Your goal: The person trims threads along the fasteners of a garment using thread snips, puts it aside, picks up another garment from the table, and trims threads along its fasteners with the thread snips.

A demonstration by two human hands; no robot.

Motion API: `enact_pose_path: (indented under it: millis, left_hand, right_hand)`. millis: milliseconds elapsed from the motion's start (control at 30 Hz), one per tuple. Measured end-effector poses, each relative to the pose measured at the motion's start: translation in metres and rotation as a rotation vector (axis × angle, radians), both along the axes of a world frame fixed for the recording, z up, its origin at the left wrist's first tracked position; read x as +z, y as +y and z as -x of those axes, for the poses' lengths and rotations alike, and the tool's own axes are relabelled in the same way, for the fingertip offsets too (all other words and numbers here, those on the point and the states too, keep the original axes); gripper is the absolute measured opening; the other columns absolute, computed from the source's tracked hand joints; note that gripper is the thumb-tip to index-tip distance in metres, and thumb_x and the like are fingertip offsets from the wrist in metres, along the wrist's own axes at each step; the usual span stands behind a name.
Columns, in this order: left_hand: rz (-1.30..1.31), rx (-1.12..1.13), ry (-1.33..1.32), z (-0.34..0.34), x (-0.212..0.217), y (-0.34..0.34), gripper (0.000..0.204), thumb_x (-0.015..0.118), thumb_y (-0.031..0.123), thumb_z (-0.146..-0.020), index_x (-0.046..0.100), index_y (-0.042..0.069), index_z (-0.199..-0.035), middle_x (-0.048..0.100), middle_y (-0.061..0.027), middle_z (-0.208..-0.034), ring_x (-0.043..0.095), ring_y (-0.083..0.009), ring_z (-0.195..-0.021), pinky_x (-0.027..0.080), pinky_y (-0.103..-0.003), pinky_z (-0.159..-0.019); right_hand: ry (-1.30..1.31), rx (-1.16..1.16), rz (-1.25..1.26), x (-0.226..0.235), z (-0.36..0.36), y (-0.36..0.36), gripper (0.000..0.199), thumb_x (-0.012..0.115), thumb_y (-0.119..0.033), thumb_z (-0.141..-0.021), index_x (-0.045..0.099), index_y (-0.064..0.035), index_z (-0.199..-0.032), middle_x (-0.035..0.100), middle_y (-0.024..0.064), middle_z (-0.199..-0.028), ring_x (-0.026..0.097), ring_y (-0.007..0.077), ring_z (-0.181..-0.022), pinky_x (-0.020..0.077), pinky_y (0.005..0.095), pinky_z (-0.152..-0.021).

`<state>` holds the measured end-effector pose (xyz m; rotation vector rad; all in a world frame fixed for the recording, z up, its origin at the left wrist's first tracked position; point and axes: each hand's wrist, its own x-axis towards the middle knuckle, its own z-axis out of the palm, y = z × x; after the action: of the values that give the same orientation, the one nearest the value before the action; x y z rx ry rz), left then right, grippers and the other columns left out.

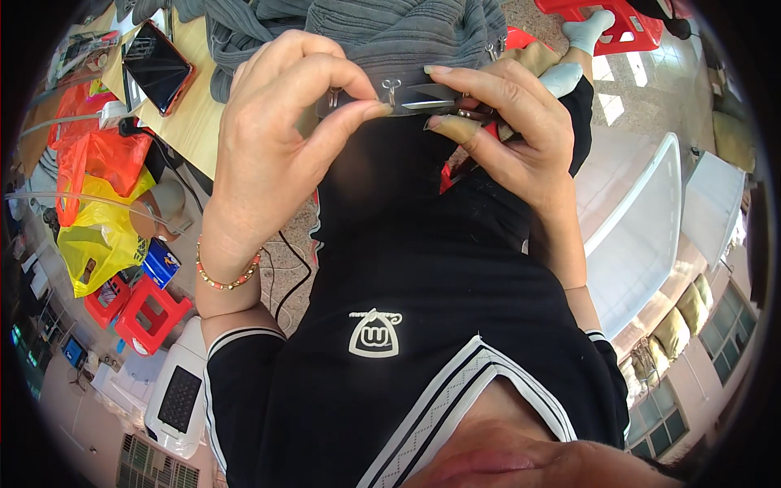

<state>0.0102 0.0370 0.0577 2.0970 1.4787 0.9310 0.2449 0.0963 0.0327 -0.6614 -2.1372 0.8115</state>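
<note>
Grey ribbed fabric (423,45) lies bunched over my lap and the table edge. Small metal hooks are fixed along its near edge; one hook (391,86) stands between my hands. My left hand (272,134) pinches with thumb and forefinger just below that hook, on the fabric's edge or a thread too fine to make out. Small scissors (431,104) are in my right hand (521,122), their blades parted and pointing left, close to the left fingertips. Tape or a finger cover wraps my right thumb. The scissors' handles are mostly hidden by my fingers.
On the left is a pale wooden table (191,89) with a dark phone (159,69). Red bags, a yellow bag (106,244) and red stools (150,317) stand below it. A black cable (297,285) hangs nearby. At right is a large white panel-like object (634,236).
</note>
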Motion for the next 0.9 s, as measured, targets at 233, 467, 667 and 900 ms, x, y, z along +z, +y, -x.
enact_pose_path:
  millis: [233,467,667,900]
  left_hand:
    - [0.039,-0.007,-0.106,0.002,-0.002,-0.001,0.014,0.072,-0.004,-0.079,0.063,0.000,-0.089,0.060,-0.0080,-0.093,0.059,-0.0168,-0.087,0.046,-0.027,-0.076]
    - [-0.131,0.066,-0.044,0.000,-0.007,-0.002,0.015,0.072,0.003,-0.079,0.062,0.005,-0.090,0.065,-0.0067,-0.086,0.062,-0.0242,-0.079,0.045,-0.033,-0.073]
    - [-0.224,0.067,-0.046,-0.002,-0.009,-0.001,0.018,0.074,0.000,-0.077,0.063,0.004,-0.091,0.065,-0.0070,-0.086,0.062,-0.0244,-0.076,0.046,-0.032,-0.069]
    - [-0.227,0.069,-0.030,-0.004,-0.006,-0.001,0.019,0.074,-0.003,-0.076,0.062,0.002,-0.090,0.065,-0.0089,-0.084,0.063,-0.0259,-0.076,0.048,-0.032,-0.069]
  right_hand:
    - [-0.033,0.003,0.041,0.007,0.001,0.003,0.038,0.079,-0.007,-0.074,0.071,-0.0077,-0.111,0.057,0.0036,-0.075,0.055,0.0131,-0.063,0.0441,0.0265,-0.054]
    - [-0.209,0.003,-0.021,0.023,0.001,0.006,0.040,0.079,-0.009,-0.073,0.072,-0.0083,-0.112,0.055,0.0034,-0.075,0.053,0.0142,-0.064,0.0422,0.0268,-0.055]
    - [-0.256,0.025,-0.092,0.029,0.005,0.008,0.041,0.079,-0.009,-0.072,0.072,-0.0078,-0.113,0.054,0.0045,-0.075,0.051,0.0153,-0.062,0.0403,0.0283,-0.054]
    - [-0.374,-0.034,-0.229,0.040,0.012,0.003,0.036,0.079,-0.012,-0.072,0.073,-0.0117,-0.107,0.056,0.0028,-0.076,0.056,0.0183,-0.064,0.0441,0.0312,-0.056]
